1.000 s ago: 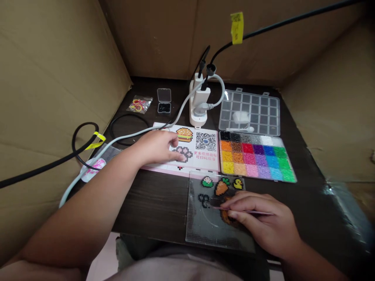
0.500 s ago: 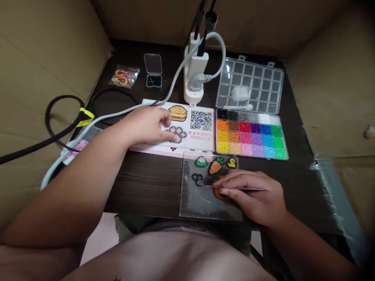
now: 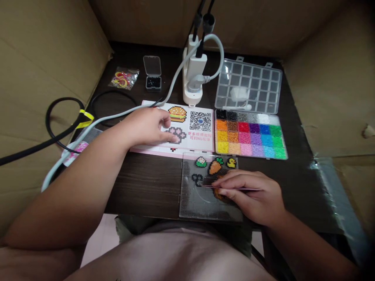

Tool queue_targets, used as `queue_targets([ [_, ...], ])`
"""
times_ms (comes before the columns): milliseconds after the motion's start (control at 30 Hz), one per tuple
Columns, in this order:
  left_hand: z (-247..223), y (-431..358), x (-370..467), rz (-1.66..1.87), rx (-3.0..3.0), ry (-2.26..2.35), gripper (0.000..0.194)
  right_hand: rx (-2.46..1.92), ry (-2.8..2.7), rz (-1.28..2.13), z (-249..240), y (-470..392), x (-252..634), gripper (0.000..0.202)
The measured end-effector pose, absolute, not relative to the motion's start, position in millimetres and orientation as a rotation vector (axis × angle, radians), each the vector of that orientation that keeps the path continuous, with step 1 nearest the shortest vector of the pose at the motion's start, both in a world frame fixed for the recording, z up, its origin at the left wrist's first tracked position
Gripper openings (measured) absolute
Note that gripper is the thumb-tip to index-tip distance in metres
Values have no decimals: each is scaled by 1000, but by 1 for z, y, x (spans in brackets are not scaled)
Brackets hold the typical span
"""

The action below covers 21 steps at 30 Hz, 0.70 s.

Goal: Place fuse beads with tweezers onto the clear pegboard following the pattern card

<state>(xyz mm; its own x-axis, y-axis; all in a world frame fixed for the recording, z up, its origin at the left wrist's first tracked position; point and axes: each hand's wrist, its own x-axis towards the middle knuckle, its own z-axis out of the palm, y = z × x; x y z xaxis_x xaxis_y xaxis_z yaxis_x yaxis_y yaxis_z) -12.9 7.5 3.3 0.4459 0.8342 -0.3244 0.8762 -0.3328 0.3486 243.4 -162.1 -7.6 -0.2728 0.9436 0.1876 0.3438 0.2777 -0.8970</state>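
A clear pegboard (image 3: 190, 205) lies near the table's front edge, bearing a bead carrot (image 3: 215, 166), a yellow duck (image 3: 231, 163), a green-and-pink piece (image 3: 201, 162) and a partial black outline (image 3: 197, 179). My right hand (image 3: 252, 193) is closed on thin pink tweezers (image 3: 209, 187), their tip at the lower part of the black outline. It partly covers an orange-brown bead piece. My left hand (image 3: 152, 127) rests on the printed pattern sheet (image 3: 211, 144), thumb and fingers apart, beside a pink-and-grey paw picture (image 3: 175, 135) and below a burger picture.
An open bead box (image 3: 250, 134) with many colours stands at the right. Behind are a white power strip (image 3: 193, 93) with cables, a small box of black beads (image 3: 153, 82) and a bag of rings (image 3: 124, 79). Cardboard walls enclose the table.
The tweezer tip has shifted slightly left towards the black outline. My left hand keeps its place on the sheet.
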Motion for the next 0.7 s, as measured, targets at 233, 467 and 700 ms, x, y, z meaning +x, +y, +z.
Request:
queue_targets([
  [233, 4, 6, -15, -62, 2230, 1420, 54, -1219, -1619, 992, -1, -164, 246, 13],
  [467, 8, 5, -14, -81, 2175, 1420, 50, -1492, -1404, 414, 29, -110, 280, 5],
  [700, 10, 5, -14, -79, 2153, 1429, 47, -1629, -1212, 439, 10, -50, 272, 19],
])
